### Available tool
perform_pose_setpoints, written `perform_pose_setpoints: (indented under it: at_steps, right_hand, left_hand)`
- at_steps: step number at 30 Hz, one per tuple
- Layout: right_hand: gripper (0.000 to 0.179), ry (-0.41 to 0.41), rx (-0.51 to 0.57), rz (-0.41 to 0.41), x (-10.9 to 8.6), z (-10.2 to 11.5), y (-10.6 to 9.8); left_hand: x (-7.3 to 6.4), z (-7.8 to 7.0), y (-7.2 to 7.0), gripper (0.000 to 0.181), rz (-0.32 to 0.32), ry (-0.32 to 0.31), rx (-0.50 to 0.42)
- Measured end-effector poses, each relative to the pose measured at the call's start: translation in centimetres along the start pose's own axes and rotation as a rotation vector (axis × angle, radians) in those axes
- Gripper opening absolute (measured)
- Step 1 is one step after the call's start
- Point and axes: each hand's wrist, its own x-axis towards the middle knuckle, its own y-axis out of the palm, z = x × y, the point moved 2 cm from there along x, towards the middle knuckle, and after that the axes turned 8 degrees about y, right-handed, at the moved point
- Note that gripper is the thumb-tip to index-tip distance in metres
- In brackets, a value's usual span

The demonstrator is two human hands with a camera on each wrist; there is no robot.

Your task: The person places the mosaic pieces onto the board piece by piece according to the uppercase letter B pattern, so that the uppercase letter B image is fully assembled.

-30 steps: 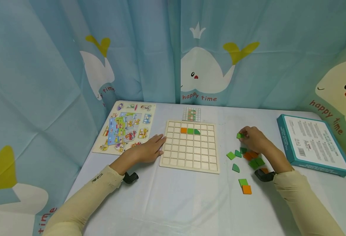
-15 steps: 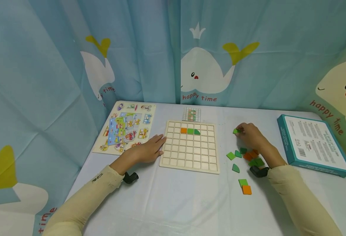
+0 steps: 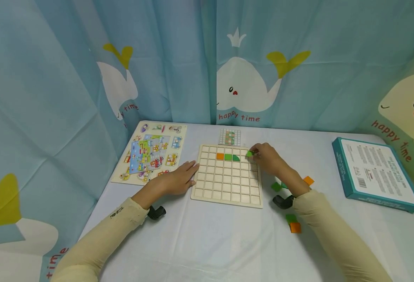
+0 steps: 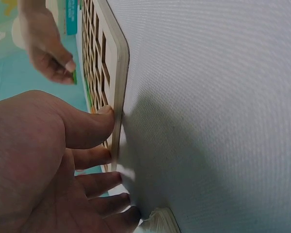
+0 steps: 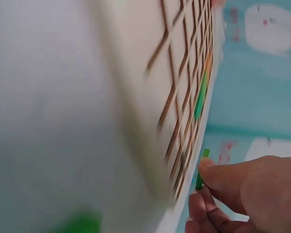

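My right hand (image 3: pixel 267 158) pinches a green square tile (image 3: pixel 250 153) between thumb and fingers, over the upper right part of the wooden grid board (image 3: pixel 219 191). In the right wrist view the tile (image 5: pixel 200 182) stands edge-on in the pinch. An orange square (image 3: pixel 220 156), a green square (image 3: pixel 228 157) and a green quarter-round tile (image 3: pixel 236 158) lie side by side in an upper row. Fingers extended, my left hand (image 3: pixel 178 179) rests at the board's left edge. Its thumb touches the rim in the left wrist view, the other fingers (image 4: pixel 99 183) reaching along the side.
A printed pattern card (image 3: pixel 230 137) lies behind the board. Loose green tiles (image 3: pixel 276 187) and orange tiles (image 3: pixel 295 227) lie on the right, some hidden under my right forearm. A teal box (image 3: pixel 377 174) is farther right; a picture puzzle board (image 3: pixel 171 135) lies at the left.
My right hand has moved left from beside the loose tiles to the board's upper right, carrying the green square tile. My left hand has stayed in place.
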Motion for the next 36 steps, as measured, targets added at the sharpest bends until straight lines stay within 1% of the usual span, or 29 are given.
perform_pose_setpoints:
  at_steps: [6,10,13,17,25,29,33,36]
  right_hand:
    - [0.03,-0.122,-0.008,0.001,0.2,3.1,2.7]
    - [0.028,-0.146,0.006,0.0,0.0,4.8,3.9]
    - [0.023,-0.16,-0.01,-0.008,0.1,5.7,4.6]
    - [0.02,-0.175,-0.039,-0.013,0.4,6.2,5.3]
    - [0.02,-0.181,-0.102,-0.025,0.6,7.4,6.4]
    - [0.021,-0.164,-0.073,-0.015,0.4,7.7,6.6]
    - [0.022,-0.153,-0.08,-0.015,0.3,7.7,6.6]
    - [0.021,-0.178,-0.098,-0.023,0.0,7.6,6.3]
  left_hand:
    - [0.0,0.2,0.1,0.065,0.002,0.001,-0.005]
    - [0.1,0.1,0.0,0.065,0.002,-0.003,-0.005]
    - [0.0,-0.2,-0.1,0.065,0.003,-0.015,-0.003]
    - [0.0,-0.4,-0.3,0.065,0.013,-0.032,0.004]
    - [-0.2,-0.4,-0.3,0.065,0.016,-0.025,0.004]
    - [-0.2,-0.3,-0.3,0.065,0.017,-0.021,0.0]
    - [-0.1,-0.2,-0.3,0.066,0.019,-0.022,0.004]
    - [0.0,-0.1,-0.2,0.065,0.017,-0.019,0.007]
